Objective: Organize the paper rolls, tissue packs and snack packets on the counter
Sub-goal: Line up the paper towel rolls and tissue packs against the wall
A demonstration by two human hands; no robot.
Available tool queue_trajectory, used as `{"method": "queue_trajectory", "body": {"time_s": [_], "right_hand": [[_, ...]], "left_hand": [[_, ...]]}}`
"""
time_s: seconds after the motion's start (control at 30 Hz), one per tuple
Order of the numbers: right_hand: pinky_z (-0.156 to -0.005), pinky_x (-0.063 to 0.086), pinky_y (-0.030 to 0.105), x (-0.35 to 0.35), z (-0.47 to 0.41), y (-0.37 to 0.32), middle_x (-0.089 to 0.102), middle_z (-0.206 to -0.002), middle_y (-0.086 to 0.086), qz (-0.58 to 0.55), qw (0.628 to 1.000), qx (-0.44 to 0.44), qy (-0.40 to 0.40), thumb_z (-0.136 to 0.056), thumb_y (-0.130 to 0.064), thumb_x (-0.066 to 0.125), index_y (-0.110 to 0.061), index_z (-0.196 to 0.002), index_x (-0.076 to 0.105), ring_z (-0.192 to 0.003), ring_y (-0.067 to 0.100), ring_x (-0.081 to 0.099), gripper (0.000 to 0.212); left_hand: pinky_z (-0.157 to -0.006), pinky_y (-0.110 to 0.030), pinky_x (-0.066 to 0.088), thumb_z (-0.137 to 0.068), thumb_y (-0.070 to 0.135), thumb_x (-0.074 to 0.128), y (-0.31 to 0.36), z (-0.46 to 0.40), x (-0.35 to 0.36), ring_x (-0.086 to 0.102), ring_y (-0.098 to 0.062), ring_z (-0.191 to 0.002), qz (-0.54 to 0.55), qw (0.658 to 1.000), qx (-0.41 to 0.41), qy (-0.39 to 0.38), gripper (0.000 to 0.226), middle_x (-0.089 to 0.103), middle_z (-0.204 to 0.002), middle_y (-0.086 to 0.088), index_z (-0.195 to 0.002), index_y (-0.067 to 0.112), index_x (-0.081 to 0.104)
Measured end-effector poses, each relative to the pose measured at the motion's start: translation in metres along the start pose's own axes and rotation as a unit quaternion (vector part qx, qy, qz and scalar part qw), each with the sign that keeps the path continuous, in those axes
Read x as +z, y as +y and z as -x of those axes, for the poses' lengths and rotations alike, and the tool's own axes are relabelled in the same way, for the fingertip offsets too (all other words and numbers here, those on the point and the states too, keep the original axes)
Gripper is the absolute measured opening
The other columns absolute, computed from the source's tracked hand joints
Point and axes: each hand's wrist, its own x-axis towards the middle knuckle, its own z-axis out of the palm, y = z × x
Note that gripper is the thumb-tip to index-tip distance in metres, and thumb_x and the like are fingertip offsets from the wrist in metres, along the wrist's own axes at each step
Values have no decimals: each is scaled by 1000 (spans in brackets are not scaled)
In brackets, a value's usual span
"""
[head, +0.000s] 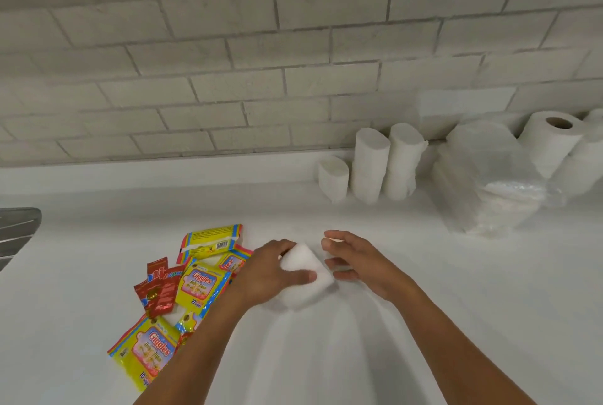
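Grey brick tiling backs a white counter, and that pale surface makes the white goods hard to pick out, so read the edges carefully. Your left hand grips a small white paper roll near the counter's middle, thumb curled over its near side and fingers wrapped behind it. Your right hand sits just beside the roll's right end with fingers spread and relaxed, holding nothing; whether its fingertips touch the paper you cannot tell from here. The roll's long axis runs from upper left to lower right, so its free end points toward your right palm (the nearer hand for a handover, by my reading). Up and to the right, well apart from your hands, three coreless rolls stand upright against the wall, next to a stack of clear-wrapped tissue packs and a cored toilet roll lying tilted behind it. That row looks like where this roll belongs, and it lies on your right side, so passing it across before reaching seems sensible. On your left, yellow Giggles wipe packs and red snack sachets lie in a loose overlapping heap, touching your left forearm, not yet sorted. A metal sink edge shows at far left.
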Motion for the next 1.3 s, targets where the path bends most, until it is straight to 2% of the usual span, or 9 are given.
{"method": "queue_trajectory", "body": {"time_s": [0.13, 0.37, 0.47, 0.63, 0.77, 0.9, 0.97, 1.07, 1.3], "right_hand": [[-101, 53, 41, 0, 1, -14, 65, -127, -8, -13, 998, -19, -59, -77, -40, 83, -42, -132, 53, -115, 13, 65, 62], [-96, 56, 45, -2, -20, -38, 69, -120, -3, -2, 995, -103, -2, -80, -15, 80, -31, -128, 59, -110, 17, 67, 54], [-93, 57, 38, -3, -31, -47, 70, -115, -2, 23, 992, -124, 23, -80, -14, 79, -30, -126, 58, -106, 15, 68, 53], [-78, 52, 18, -6, -60, -76, 65, -110, -13, 150, 963, -161, 155, -78, -27, 81, -31, -127, 53, -97, 6, 63, 56], [-86, 51, 29, -9, -100, -93, 61, -116, -8, 185, 927, -174, 276, -76, -32, 77, -26, -127, 50, -103, 14, 60, 58], [-91, 43, 33, -12, -133, -104, 56, -127, 3, 234, 880, -190, 366, -79, -30, 73, -19, -131, 45, -113, 25, 56, 61], [-91, 44, 37, -13, -144, -107, 54, -129, 7, 254, 857, -198, 401, -80, -28, 73, -14, -134, 44, -113, 29, 56, 62], [-90, 45, 37, -13, -155, -107, 55, -129, 9, 271, 840, -197, 427, -82, -27, 73, -11, -134, 44, -113, 31, 56, 62], [-95, 46, 42, -11, -169, -98, 51, -136, 11, 281, 833, -176, 444, -82, -29, 73, -12, -136, 43, -121, 33, 53, 64]], "left_hand": [[-76, -23, 57, -73, 47, 85, 19, -14, -11, 67, -3, -89, 115, 991, 20, 61, 50, 69, -107, 13, -117, 37, 64], [-81, -21, 56, -80, 39, 81, 35, -41, -23, 67, -4, -101, 182, 978, 69, 75, 48, 71, -110, 16, -124, 37, 62], [-88, -25, 55, -83, 41, 79, 36, -52, -29, 66, -1, -105, 195, 975, 83, 62, 55, 69, -116, 18, -133, 43, 54], [-90, -25, 52, -86, 39, 75, 30, -67, -36, 63, -4, -106, 181, 976, 63, 103, 59, 61, -122, 20, -138, 43, 47], [-81, -16, 51, -86, 32, 76, 12, -71, -34, 65, -9, -99, 169, 980, 48, 93, 46, 67, -111, 12, -127, 40, 57], [-78, -21, 53, -86, 33, 76, -7, -70, -29, 67, -7, -93, 159, 984, 37, 70, 35, 70, -103, 11, -117, 42, 63], [-69, -20, 52, -87, 33, 75, -16, -69, -27, 67, -5, -92, 160, 985, 27, 63, 32, 70, -103, 11, -115, 41, 64], [-63, -19, 50, -87, 32, 75, -28, -69, -25, 67, -8, -89, 172, 983, 12, 58, 30, 70, -101, 9, -114, 42, 66], [-73, -19, 53, -89, 24, 74, -44, -72, -23, 67, -13, -87, 189, 981, -5, 49, 27, 71, -99, 4, -110, 40, 67]]}}
